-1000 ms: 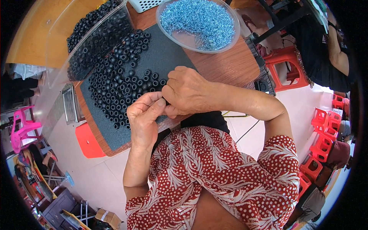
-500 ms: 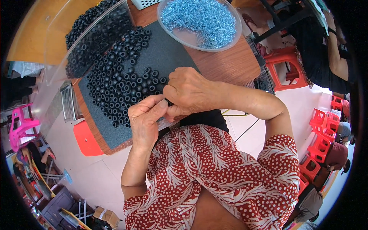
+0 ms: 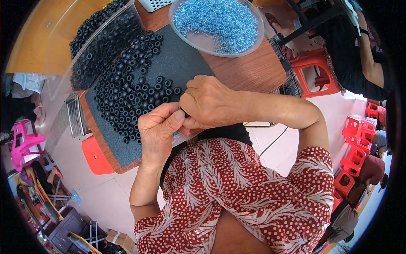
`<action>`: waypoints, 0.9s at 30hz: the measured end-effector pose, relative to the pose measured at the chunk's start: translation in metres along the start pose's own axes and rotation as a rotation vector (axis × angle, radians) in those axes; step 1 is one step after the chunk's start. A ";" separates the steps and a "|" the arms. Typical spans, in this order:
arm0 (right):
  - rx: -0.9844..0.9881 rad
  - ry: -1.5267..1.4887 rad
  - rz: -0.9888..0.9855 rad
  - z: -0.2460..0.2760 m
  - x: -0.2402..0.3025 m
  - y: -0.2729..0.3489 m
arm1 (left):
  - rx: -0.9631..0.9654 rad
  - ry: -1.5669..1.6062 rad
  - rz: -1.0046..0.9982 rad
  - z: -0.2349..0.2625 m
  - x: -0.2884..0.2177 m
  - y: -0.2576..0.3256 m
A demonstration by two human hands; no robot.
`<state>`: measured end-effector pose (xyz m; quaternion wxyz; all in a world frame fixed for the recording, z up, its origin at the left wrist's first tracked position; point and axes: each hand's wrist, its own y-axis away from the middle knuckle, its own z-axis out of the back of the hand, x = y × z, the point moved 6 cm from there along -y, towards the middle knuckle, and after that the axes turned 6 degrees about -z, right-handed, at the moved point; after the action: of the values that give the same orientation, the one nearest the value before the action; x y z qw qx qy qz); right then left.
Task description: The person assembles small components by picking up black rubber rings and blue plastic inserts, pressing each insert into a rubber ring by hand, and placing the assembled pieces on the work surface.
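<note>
My left hand (image 3: 156, 129) and my right hand (image 3: 209, 101) meet over the near edge of the mat. Thumb and fingers of the left are pinched on a small black piece (image 3: 185, 114), of which only a dark bit shows. Curled against it, my right hand is closed, and whatever its fingertips hold is hidden. Just beyond, many black ring-shaped pieces (image 3: 127, 95) with open centres lie spread over a dark grey mat (image 3: 186, 53). They trail from a clear plastic bin (image 3: 101, 31) tipped on its side, with more of them inside.
A round clear tub (image 3: 196, 40) of tiny blue translucent pieces stands at the far right of the brown table (image 3: 249, 70). A white perforated basket (image 3: 154, 3) is behind. Red stools (image 3: 315, 70) and other people are on the right; a pink stool (image 3: 23, 139) is at left.
Both hands stay pressed together in nearly the same place, with slight finger movement. My right elbow has shifted a little outward, and the view has moved slightly.
</note>
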<state>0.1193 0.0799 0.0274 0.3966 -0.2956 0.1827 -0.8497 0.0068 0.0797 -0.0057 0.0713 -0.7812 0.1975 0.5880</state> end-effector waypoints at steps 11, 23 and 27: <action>-0.051 0.006 -0.050 0.003 -0.002 0.003 | -0.044 -0.006 0.020 0.003 0.001 0.006; 0.051 0.160 0.020 0.004 0.003 0.000 | 0.002 -0.551 -0.253 0.006 -0.014 0.002; 0.126 0.224 0.016 0.003 0.005 0.000 | 0.069 -0.825 -0.376 -0.003 -0.023 0.000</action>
<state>0.1182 0.0761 0.0313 0.3982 -0.1718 0.1744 -0.8840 0.0037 0.0837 0.0168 0.2756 -0.5013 0.0266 0.8198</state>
